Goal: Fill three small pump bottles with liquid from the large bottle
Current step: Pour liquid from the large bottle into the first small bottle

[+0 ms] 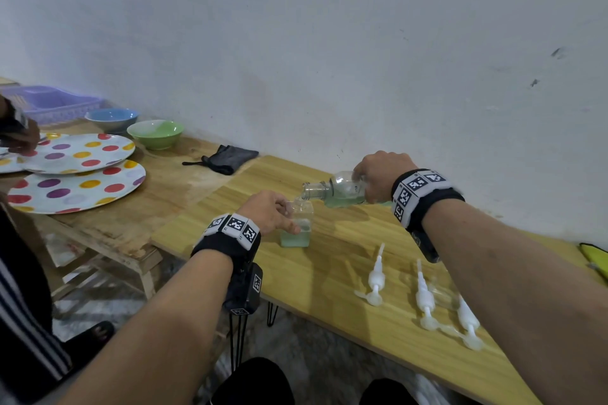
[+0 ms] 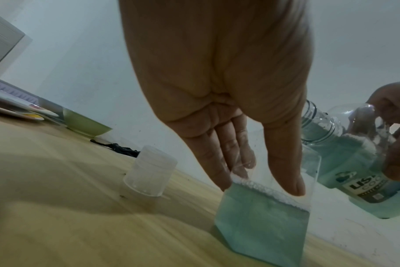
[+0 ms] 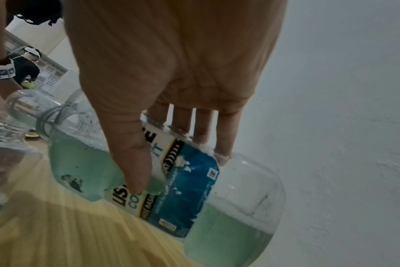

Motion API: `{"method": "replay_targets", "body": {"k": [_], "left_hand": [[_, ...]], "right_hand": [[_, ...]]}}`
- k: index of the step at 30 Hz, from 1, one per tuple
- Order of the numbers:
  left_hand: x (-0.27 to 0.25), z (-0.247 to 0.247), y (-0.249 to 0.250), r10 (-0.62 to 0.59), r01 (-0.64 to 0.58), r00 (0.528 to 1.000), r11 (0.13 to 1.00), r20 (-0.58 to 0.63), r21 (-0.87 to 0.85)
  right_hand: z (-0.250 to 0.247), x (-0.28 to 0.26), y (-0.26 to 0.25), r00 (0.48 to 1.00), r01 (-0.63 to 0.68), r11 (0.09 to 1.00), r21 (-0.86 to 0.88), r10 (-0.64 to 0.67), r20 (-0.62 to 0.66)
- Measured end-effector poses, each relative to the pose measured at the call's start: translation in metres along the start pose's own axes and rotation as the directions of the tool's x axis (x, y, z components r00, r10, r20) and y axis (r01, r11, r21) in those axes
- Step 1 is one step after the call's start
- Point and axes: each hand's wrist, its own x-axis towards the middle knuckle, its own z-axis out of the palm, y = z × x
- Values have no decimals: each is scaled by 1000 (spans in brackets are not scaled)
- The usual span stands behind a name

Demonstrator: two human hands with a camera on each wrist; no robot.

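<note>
My left hand (image 1: pixel 285 218) grips a small square clear bottle (image 1: pixel 297 227) standing on the light wooden table (image 1: pixel 329 273); its thumb and fingers (image 2: pixel 217 171) clasp opposite sides. Blue-green liquid with foam on top fills about the lower half of the small bottle (image 2: pixel 263 225). My right hand (image 1: pixel 373 181) holds the large labelled bottle (image 1: pixel 343 191) tipped almost level, its open mouth at the small bottle's neck. In the right wrist view the thumb and fingers of that right hand (image 3: pixel 178 168) wrap the large bottle (image 3: pixel 80 162) at the label. Three white pump heads (image 1: pixel 375 279) (image 1: pixel 425 299) (image 1: pixel 468 322) lie on the table.
A clear plastic cap (image 2: pixel 150 173) stands upside down left of the small bottle. On the older table to the left are polka-dot plates (image 1: pixel 75 187), a green bowl (image 1: pixel 155 133), a blue bowl (image 1: pixel 112 118), a dark cloth (image 1: pixel 227 158) and another person's hand (image 1: pixel 19 135). The wall (image 1: pixel 362 76) is close behind.
</note>
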Motion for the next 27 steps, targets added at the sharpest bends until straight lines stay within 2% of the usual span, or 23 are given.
{"method": "replay_targets", "body": {"k": [20,27], "left_hand": [[1,-1,-1,-8,8,1000,1000,21,8],[1,-2,0,-18,17,1000,1000,12,9]], "right_hand": [[-1,-1,-1,1000,-5,1000,22,5,7],[16,-6,-3,992,-61,987,152,43,118]]}}
